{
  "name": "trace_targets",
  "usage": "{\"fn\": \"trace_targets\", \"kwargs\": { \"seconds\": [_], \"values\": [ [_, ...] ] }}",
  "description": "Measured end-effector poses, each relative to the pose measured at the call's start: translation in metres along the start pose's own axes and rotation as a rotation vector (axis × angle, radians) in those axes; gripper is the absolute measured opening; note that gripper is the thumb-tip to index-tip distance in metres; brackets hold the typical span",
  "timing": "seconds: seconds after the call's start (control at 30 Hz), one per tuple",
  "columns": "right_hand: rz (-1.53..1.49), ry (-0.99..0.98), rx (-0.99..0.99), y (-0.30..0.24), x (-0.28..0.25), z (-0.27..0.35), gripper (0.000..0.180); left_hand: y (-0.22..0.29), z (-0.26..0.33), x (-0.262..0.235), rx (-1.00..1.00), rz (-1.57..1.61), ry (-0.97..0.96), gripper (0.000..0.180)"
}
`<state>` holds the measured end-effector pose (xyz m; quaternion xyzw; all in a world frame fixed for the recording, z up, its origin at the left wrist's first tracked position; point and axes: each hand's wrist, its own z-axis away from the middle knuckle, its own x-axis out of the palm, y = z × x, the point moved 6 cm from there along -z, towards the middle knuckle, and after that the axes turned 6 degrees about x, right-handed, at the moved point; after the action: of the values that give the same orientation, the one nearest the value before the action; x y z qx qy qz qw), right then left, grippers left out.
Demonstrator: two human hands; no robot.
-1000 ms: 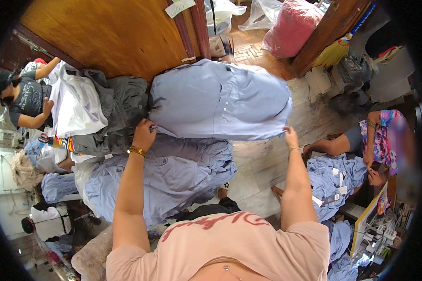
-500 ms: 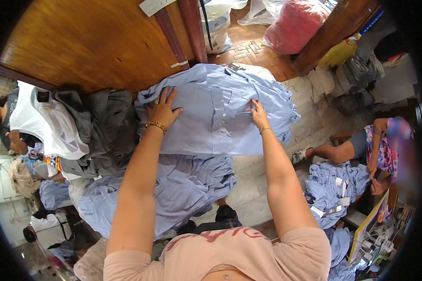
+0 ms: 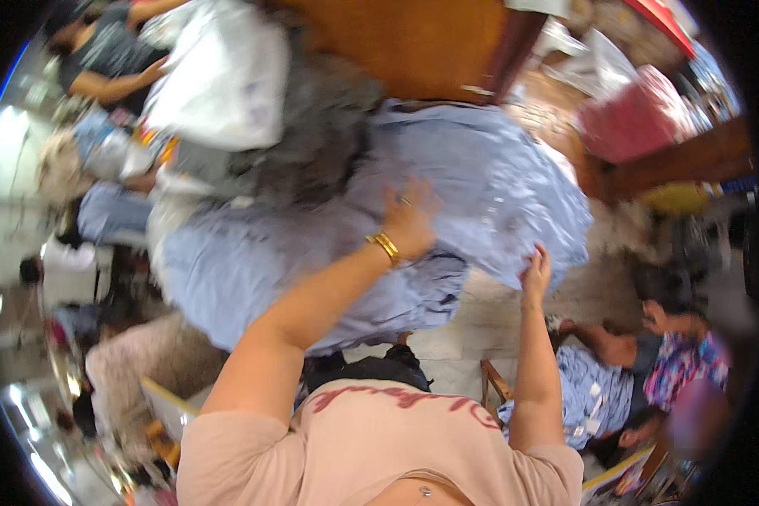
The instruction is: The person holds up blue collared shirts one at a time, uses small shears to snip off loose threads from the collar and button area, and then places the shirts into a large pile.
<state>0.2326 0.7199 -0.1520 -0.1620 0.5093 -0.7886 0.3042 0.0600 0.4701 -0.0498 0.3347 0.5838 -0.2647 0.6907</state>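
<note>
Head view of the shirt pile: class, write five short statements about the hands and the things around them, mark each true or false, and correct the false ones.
1. The left hand rests flat on a light blue shirt. True.
2. The left wrist bears a gold bangle. True.
3. The right hand holds scissors. False: it grips the shirt's edge.
4. The shirt lies on bare floor. False: it lies on a pile of blue garments.
5. A pink bag lies beyond the shirt. True.

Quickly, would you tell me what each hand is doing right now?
Left hand: open, flat on the light blue shirt.
Right hand: at the shirt's edge; grip cannot be told.
</note>
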Motion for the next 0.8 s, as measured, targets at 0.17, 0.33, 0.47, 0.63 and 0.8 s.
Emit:
{"fn": "trace_targets", "kwargs": {
  "seconds": [0.17, 0.33, 0.47, 0.63, 0.8],
  "values": [
    [0.259, -0.152, -0.105, 0.053, 0.014, 0.085, 0.014, 0.031, 0.162, -0.009, 0.199, 0.515, -0.027, 0.039],
    [0.292, -0.254, -0.178, 0.081, 0.082, 0.153, 0.010, -0.056, 0.279, -0.043, 0.059, 0.529, 0.279, 0.023],
    [0.339, -0.325, -0.233, 0.075, 0.156, 0.224, 0.011, -0.182, 0.358, -0.067, -0.240, 0.346, 0.551, 0.016],
    [0.112, -0.025, -0.137, 0.101, 0.203, 0.301, 0.030, -0.315, 0.440, -0.069, -0.573, 0.484, 0.757, 0.017],
    [0.036, 0.066, 0.099, 0.123, 0.216, 0.297, 0.036, -0.335, 0.462, -0.036, -0.764, 0.756, 0.452, 0.035]
  ]
}}
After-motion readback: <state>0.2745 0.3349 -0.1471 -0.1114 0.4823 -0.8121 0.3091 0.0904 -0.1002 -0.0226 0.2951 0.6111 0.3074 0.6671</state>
